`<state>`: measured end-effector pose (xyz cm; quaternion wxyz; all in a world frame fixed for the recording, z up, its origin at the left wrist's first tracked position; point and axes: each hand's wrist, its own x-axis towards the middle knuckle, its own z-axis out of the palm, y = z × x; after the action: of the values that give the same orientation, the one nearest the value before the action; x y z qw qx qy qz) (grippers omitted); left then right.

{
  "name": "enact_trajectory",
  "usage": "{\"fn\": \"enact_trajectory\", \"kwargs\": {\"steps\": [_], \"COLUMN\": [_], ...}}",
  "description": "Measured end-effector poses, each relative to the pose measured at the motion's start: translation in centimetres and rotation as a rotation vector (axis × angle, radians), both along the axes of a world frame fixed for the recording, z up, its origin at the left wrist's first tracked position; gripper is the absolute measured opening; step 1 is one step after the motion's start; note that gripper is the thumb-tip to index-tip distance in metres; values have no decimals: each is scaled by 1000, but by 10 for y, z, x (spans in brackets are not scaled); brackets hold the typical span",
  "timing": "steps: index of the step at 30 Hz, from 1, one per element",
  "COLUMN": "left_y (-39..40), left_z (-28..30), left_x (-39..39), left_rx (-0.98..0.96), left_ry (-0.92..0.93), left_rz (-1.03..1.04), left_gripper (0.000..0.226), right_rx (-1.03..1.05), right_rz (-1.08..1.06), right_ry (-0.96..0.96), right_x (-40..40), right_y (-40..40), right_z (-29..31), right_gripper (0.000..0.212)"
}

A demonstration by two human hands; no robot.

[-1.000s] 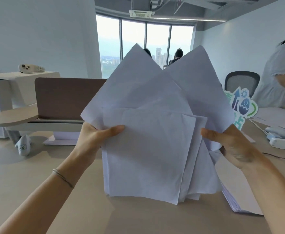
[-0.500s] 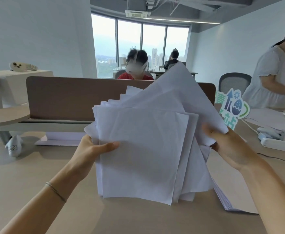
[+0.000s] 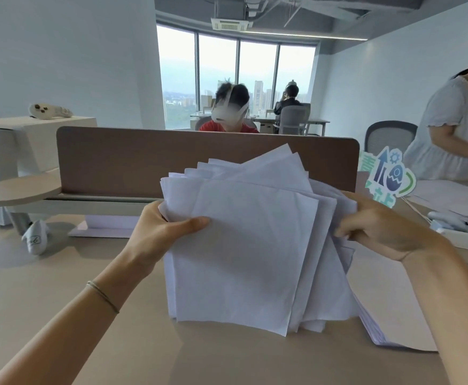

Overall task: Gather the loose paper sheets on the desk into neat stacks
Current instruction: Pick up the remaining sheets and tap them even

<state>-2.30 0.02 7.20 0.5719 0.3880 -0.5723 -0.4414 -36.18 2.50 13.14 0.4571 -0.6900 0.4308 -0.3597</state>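
Head view: a bundle of paper sheets (image 3: pixel 244 245) stands upright, its lower edges on the desk (image 3: pixel 60 287), between 2 hands. The left hand (image 3: pixel 160 229) pinches its left edge; the right hand (image 3: pixel 380 226) clasps its fanned right edge. Behind rises a brown divider (image 3: pixel 132 157).

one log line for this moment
stage: squaring sheets | left hand: grips sheets | right hand: grips sheets | bottom edge on desk | sheets uneven | stack at right

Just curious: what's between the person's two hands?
In the head view, a fanned bundle of white paper sheets, gripped by the left hand and right hand.
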Motion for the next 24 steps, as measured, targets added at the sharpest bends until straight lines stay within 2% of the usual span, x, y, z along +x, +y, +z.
{"fn": "enact_trajectory", "kwargs": {"steps": [1,4,5,7,9,10,11,14,15,17,21,22,24], "left_y": [0,0,0,1,2,2,3,5,6,6,4,4,3], "left_z": [3,12,14,17,18,16,15,15,16,22,28,28,24], "left_x": [-2,-8,-9,-9,-8,-6,-5,-8,-9,-9,-3,-3,-4], "left_rx": [-7,-37,-43,-45,-32,-20,-8,-3,-18,-60,-116,-123,-142], "left_ry": [-11,-33,-32,-31,-33,-34,-38,-36,-28,-33,-109,-114,-100], "left_rz": [6,37,59,89,83,73,59,24,29,44,12,10,36], "left_gripper": [40,34,29,19,18,20,22,30,30,27,32,31,23], "right_rx": [8,-44,-73,-112,-66,-40,-35,-8,-1,20,104,84,12], "right_rz": [54,34,38,69,59,40,54,24,-21,-91,-166,-212,-270], "right_ry": [3,-64,-72,-78,-104,-68,33,321,391,557,830,843,731], "right_x": [6,16,14,16,12,11,11,16,15,19,12,11,14], "right_y": [-1,-3,-1,4,10,12,13,10,9,2,-7,-10,-15], "right_z": [2,-1,-3,-7,-9,-11,-14,-26,-30,-37,-53,-54,-53], "right_gripper": [50,60,70,107,142,146,133,70,60,54,59,62,62]}}
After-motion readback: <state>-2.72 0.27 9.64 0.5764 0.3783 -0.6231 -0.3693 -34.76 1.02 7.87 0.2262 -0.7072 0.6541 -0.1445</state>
